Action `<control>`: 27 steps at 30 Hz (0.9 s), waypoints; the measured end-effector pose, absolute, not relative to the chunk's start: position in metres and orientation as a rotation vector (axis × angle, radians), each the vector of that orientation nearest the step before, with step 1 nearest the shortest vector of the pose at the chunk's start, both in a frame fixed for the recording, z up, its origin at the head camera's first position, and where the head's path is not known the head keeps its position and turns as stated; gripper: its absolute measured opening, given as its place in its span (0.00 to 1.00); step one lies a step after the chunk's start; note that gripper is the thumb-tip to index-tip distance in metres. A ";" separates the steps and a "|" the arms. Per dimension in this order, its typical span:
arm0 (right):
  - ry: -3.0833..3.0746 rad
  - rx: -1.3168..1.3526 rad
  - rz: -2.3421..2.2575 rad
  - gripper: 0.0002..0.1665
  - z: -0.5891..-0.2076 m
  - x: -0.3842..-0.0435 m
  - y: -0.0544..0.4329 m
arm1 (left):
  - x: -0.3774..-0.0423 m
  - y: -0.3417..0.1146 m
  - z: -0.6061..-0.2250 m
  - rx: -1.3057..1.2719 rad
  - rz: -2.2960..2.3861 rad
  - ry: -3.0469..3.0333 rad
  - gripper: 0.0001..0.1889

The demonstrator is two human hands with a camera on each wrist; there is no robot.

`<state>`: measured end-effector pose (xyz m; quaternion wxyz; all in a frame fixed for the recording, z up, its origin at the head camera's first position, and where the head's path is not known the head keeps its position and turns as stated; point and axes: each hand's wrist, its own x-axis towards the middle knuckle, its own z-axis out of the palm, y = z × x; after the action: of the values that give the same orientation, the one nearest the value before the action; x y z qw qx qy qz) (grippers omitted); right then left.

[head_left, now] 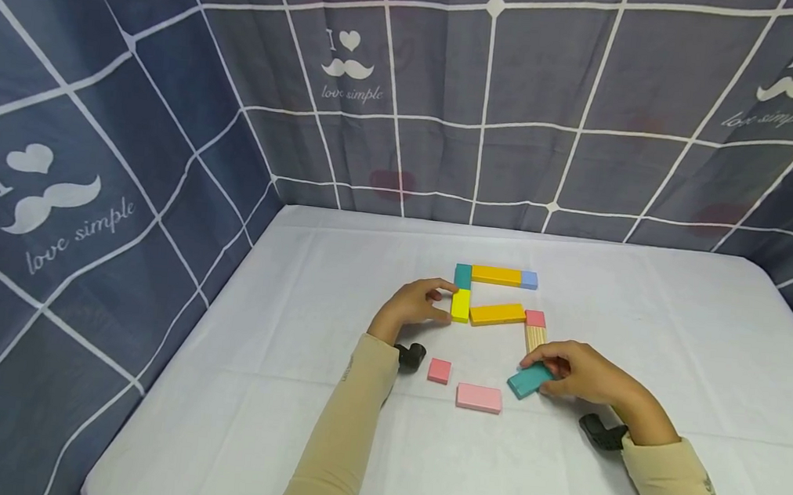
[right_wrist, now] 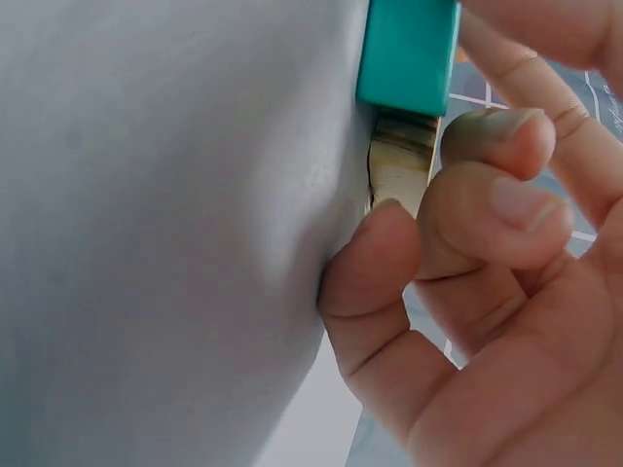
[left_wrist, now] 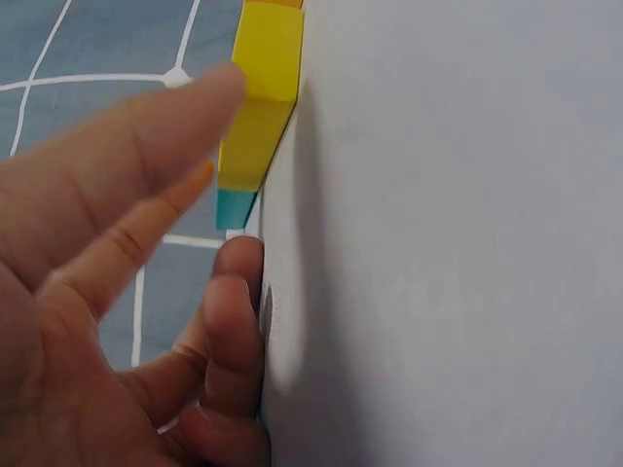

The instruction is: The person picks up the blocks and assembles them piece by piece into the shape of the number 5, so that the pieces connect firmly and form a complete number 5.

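Observation:
My right hand (head_left: 580,371) pinches a teal block (head_left: 530,379) between thumb and fingers, at the lower end of a striped wooden block (head_left: 535,338). The right wrist view has the teal block (right_wrist: 409,58) close in front, its thumb side cut off at the top edge. My left hand (head_left: 418,304) lies beside a yellow block (head_left: 460,306), thumb and index fingertips right at its left side and the other fingers bent. In the left wrist view the thumb overlaps the edge of the yellow block (left_wrist: 263,97). Another teal block (head_left: 462,275) adjoins the yellow one.
Two orange blocks (head_left: 496,276) (head_left: 497,314), a blue block (head_left: 529,280) and a red-pink block (head_left: 535,319) continue the lined-up shape. Nearer lie a small pink square (head_left: 438,371) and a pale pink block (head_left: 478,398). A white cloth (head_left: 246,423) covers the table; checked curtains (head_left: 432,164) surround it.

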<state>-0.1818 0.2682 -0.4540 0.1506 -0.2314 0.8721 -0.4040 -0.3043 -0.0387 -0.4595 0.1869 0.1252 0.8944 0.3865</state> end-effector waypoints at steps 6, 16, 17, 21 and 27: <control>2.477 -0.699 -1.256 0.18 -0.454 -0.182 0.270 | -0.308 -0.048 -0.458 0.467 1.136 2.426 0.30; 2.518 -0.863 -1.388 0.14 -0.459 -0.184 0.270 | -0.300 -0.057 -0.443 0.706 1.086 2.346 0.28; 2.524 -0.877 -1.407 0.14 -0.459 -0.184 0.269 | -0.298 -0.058 -0.441 0.721 1.074 2.353 0.28; 2.520 -0.850 -1.474 0.15 -0.458 -0.183 0.262 | -0.288 -0.061 -0.436 0.792 1.008 2.384 0.27; 2.493 -0.770 -1.512 0.15 -0.453 -0.178 0.248 | -0.269 -0.069 -0.438 0.906 0.959 2.360 0.25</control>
<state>-0.1775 0.2478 -0.4526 0.0629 -0.2550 0.8250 -0.5005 -0.2689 -0.0686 -0.4384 0.2169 0.3271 0.8521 0.3463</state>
